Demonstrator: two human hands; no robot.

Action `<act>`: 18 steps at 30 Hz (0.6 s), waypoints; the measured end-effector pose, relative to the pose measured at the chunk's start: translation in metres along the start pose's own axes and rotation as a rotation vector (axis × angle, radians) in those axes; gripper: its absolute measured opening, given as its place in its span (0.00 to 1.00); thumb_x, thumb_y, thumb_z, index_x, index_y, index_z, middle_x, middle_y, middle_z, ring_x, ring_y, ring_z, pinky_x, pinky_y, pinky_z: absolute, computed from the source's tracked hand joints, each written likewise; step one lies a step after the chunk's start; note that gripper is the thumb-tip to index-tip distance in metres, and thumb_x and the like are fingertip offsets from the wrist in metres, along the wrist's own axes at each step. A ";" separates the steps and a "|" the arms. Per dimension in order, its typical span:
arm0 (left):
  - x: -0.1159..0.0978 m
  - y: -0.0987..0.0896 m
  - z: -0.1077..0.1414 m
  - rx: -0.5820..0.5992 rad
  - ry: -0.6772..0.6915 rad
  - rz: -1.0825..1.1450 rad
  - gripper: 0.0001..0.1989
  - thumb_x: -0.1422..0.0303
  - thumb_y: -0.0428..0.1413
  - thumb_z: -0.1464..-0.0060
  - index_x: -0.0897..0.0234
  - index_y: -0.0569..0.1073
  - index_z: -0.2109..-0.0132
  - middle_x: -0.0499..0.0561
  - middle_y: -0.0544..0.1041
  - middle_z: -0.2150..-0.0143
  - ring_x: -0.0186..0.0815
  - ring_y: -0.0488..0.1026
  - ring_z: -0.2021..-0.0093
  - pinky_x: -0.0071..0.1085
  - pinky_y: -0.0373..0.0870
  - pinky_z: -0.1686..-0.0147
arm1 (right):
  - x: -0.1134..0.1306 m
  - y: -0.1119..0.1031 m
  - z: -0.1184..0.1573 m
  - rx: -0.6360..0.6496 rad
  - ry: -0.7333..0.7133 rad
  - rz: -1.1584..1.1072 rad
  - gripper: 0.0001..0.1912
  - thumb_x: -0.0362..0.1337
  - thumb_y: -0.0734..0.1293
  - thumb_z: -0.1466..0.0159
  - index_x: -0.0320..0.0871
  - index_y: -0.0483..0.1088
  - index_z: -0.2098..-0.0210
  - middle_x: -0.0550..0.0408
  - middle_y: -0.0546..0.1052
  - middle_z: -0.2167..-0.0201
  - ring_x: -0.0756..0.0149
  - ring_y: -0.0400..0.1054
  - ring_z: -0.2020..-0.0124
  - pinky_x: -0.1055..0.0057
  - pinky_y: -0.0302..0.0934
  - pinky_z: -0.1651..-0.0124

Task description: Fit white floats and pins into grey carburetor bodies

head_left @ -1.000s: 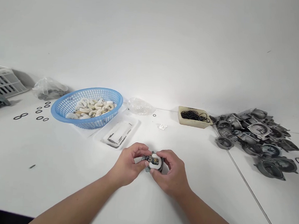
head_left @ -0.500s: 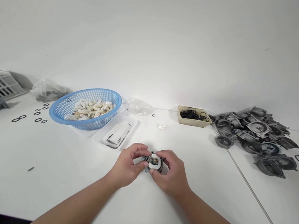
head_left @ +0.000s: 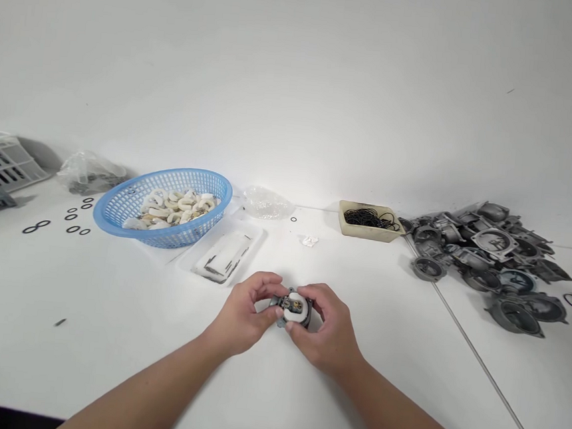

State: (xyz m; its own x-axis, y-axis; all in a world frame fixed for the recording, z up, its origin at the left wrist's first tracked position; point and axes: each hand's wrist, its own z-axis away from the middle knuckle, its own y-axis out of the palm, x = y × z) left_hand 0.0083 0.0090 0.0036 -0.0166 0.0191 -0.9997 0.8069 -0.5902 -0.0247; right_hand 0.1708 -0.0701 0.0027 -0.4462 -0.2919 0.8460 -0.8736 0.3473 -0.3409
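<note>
1. Grey die-cast housing (head_left: 288, 305) w/ white centre insert: in both your hands, centre of view, over white table (head_left: 103, 359); can't tell if it touches the top.
2. Your L hand (head_left: 242, 314): fingers curled, closed on housing's L side, nearly shut.
3. Your R hand (head_left: 328, 332): fingers curled, closed on housing's R side, nearly shut.
4. Blue plastic basket (head_left: 163, 240) w/ white C-shaped pieces (head_left: 174, 205): ahead, to your L.
5. Clear plastic tray (head_left: 259, 235) w/ dark-marked strips: between basket and hands.
6. Tan tub (head_left: 364, 233) of black O-rings (head_left: 368, 218): ahead, to your R.
7. Grey metal castings (head_left: 487, 259), heaped: just R of tub.
8. Loose black O-rings (head_left: 73, 229): L of basket.
9. White slotted crate (head_left: 0, 163): far L.
</note>
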 end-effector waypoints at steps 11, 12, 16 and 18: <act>-0.003 0.001 0.000 -0.020 -0.010 -0.055 0.17 0.71 0.59 0.51 0.61 0.66 0.53 0.54 0.75 0.56 0.38 0.72 0.53 0.40 0.67 0.50 | -0.001 0.001 0.001 0.001 0.044 -0.007 0.21 0.31 0.69 0.51 0.46 0.67 0.57 0.54 0.71 0.62 0.61 0.69 0.62 0.64 0.67 0.60; -0.004 0.001 0.000 -0.025 -0.008 -0.071 0.17 0.71 0.59 0.51 0.61 0.66 0.53 0.54 0.75 0.56 0.38 0.72 0.53 0.40 0.66 0.50 | -0.001 0.001 0.000 0.001 0.043 -0.006 0.21 0.31 0.69 0.51 0.46 0.67 0.57 0.54 0.71 0.62 0.61 0.69 0.62 0.64 0.67 0.60; -0.005 0.001 -0.001 -0.035 0.004 -0.112 0.18 0.71 0.59 0.52 0.61 0.66 0.53 0.53 0.75 0.56 0.37 0.72 0.56 0.38 0.66 0.52 | -0.001 0.001 -0.001 0.009 0.042 -0.005 0.22 0.31 0.69 0.51 0.46 0.67 0.56 0.54 0.71 0.62 0.61 0.69 0.62 0.64 0.67 0.60; -0.005 0.001 -0.001 -0.032 0.003 -0.110 0.17 0.71 0.58 0.52 0.60 0.66 0.53 0.53 0.75 0.56 0.37 0.72 0.56 0.38 0.66 0.53 | -0.001 0.001 -0.001 0.009 0.038 -0.008 0.22 0.31 0.69 0.51 0.46 0.67 0.56 0.54 0.71 0.61 0.61 0.69 0.62 0.64 0.67 0.60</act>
State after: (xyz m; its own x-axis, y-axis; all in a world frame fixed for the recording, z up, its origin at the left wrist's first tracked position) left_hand 0.0098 0.0091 0.0083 -0.1047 0.0847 -0.9909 0.8189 -0.5580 -0.1342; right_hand 0.1709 -0.0686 0.0018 -0.4317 -0.2603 0.8637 -0.8789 0.3370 -0.3377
